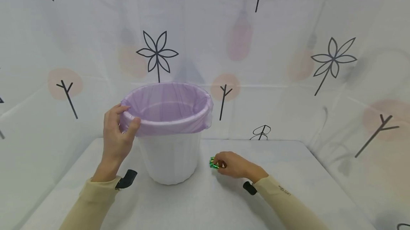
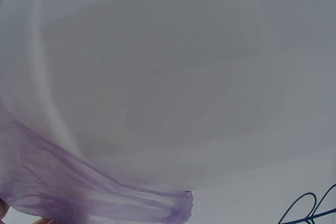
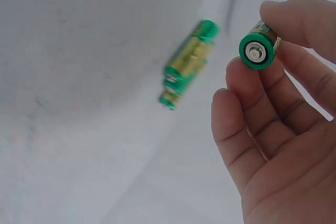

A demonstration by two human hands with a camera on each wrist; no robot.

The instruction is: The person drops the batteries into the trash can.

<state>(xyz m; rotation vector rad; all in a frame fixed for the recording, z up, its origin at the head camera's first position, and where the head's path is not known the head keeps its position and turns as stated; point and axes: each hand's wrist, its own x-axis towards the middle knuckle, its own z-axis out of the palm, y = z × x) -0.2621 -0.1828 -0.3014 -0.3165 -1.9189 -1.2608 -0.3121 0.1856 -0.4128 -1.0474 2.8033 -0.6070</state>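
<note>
A white trash can, lined with a thin purple trash bag folded over its rim, stands on the table. My left hand holds the rim at its left side through the bag. In the left wrist view the can's pale wall fills most of the picture, with fingertips barely showing at the lower left corner. My right hand pinches a green and gold battery between thumb and fingers, its metal terminal facing the camera. Several similar batteries lie close together beyond it, slightly blurred.
The white tabletop extends around the can and both forearms. Behind it hangs a white cloth backdrop with line-drawn flowers and twigs. A dark wrist device sits at the left cuff, and another at the right.
</note>
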